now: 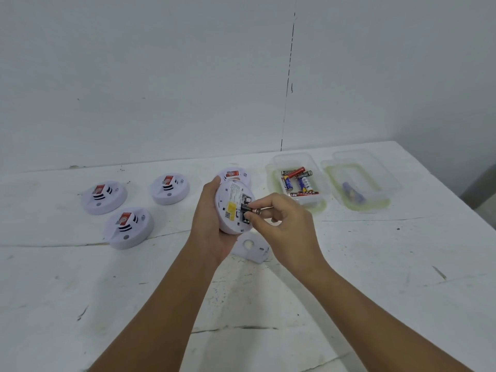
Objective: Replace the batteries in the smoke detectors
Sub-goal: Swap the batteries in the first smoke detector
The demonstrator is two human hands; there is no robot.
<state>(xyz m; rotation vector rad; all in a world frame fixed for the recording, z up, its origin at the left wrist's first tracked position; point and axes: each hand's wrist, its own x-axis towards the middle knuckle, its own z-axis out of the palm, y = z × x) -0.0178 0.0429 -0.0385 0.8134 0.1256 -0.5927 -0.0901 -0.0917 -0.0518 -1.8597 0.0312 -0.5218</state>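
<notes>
My left hand (208, 224) grips a white round smoke detector (230, 208), tilted on edge with its back and open battery bay facing right. My right hand (284, 224) pinches a dark battery (251, 209) whose left end sits at the bay. Another battery tip shows among the right fingers. Under the hands lies a white mounting plate (252, 248). Three detectors rest face up on the left, the nearest detector (130, 228), a left detector (104, 197) and a middle detector (169, 189). A fourth detector (236, 174) lies behind the held one.
A clear plastic tub (314, 204) right of the hands holds several batteries (296, 181). Beside it a second clear tub (375, 189) holds a blue item (351, 193). The white table (402, 277) ends at a wall behind and drops off at the far right.
</notes>
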